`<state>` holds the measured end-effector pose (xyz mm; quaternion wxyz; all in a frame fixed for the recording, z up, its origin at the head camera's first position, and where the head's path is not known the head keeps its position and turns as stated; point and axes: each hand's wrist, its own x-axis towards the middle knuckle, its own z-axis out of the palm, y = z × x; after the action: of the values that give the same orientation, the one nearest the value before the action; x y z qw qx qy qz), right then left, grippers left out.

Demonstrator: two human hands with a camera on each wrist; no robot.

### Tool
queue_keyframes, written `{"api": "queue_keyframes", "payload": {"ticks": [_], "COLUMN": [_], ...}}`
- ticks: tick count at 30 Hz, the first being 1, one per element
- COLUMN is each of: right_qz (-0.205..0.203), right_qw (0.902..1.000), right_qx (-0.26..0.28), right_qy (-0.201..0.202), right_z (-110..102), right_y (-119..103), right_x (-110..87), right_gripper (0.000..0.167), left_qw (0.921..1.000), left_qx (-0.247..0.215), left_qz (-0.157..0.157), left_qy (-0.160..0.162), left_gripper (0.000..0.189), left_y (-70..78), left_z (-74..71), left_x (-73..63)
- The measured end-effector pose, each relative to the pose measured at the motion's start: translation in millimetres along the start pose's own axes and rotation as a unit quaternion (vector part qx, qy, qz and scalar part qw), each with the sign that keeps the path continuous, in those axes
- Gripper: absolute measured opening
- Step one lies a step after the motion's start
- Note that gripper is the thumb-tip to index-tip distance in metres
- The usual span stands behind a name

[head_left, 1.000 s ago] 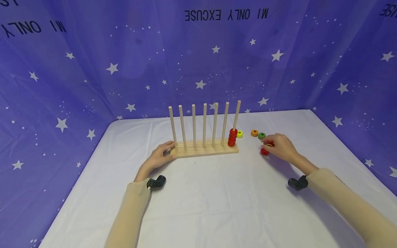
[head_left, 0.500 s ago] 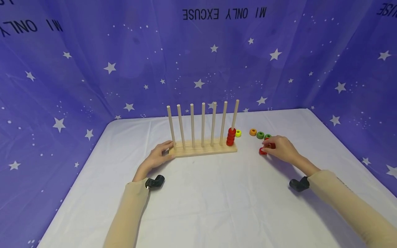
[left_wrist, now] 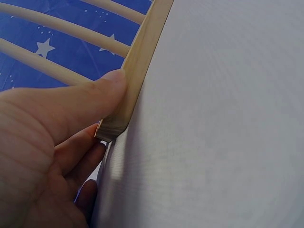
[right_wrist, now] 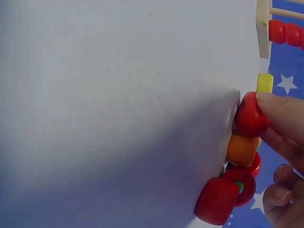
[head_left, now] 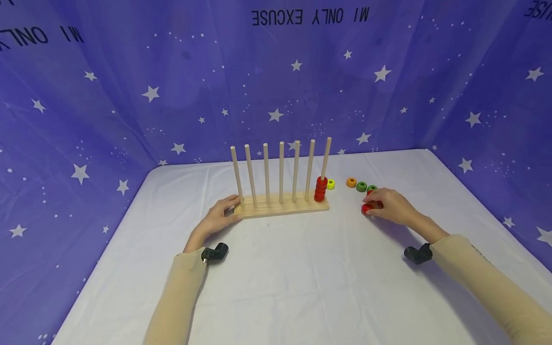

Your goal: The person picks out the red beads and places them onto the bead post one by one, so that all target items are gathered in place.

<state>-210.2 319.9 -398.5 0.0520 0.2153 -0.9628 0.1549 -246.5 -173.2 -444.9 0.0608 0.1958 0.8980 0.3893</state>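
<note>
A wooden base with several upright pegs stands at mid-table in the head view. Several red beads are stacked on its rightmost peg. My left hand grips the base's left end; in the left wrist view the thumb lies along its front edge, fingers behind. To the right of the base, my right hand pinches a red bead low over the tablecloth. Around these fingers are an orange bead and more red beads, partly hidden by the hand in the head view.
Behind the right hand lie a yellow bead, an orange bead and two green beads. A white cloth covers the table. A purple star-printed curtain rises at the back and sides.
My right hand has shifted slightly right, and a second green bead now shows beside its fingertips. My left hand stays on the base. The head view has tilted a little.
</note>
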Motion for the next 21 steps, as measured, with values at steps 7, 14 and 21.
{"api": "queue_keyframes", "payload": {"ticks": [7,14,21], "right_qz": [0.007,0.021,0.011], "right_qw": [0.9988,0.9989,0.9994], "right_qx": [-0.019,-0.009,-0.008], "right_qy": [-0.044,-0.042,-0.031], "right_z": [4.2,7.4,6.9], "right_y": [2.3,6.6,5.6], "right_x": [-0.7,-3.0,-3.2], "right_gripper": [0.034,0.034,0.034], "left_qw": [0.9999,0.9999,0.9998], "left_qx": [-0.002,-0.006,-0.016], "left_qz": [0.014,0.013,0.008], "left_qy": [0.005,0.002,0.005], "left_gripper": [0.058,0.058,0.059], "left_y": [3.0,1.4,0.9], "left_z": [0.0,0.4,1.0], "left_x": [-0.1,0.6,-0.1]}}
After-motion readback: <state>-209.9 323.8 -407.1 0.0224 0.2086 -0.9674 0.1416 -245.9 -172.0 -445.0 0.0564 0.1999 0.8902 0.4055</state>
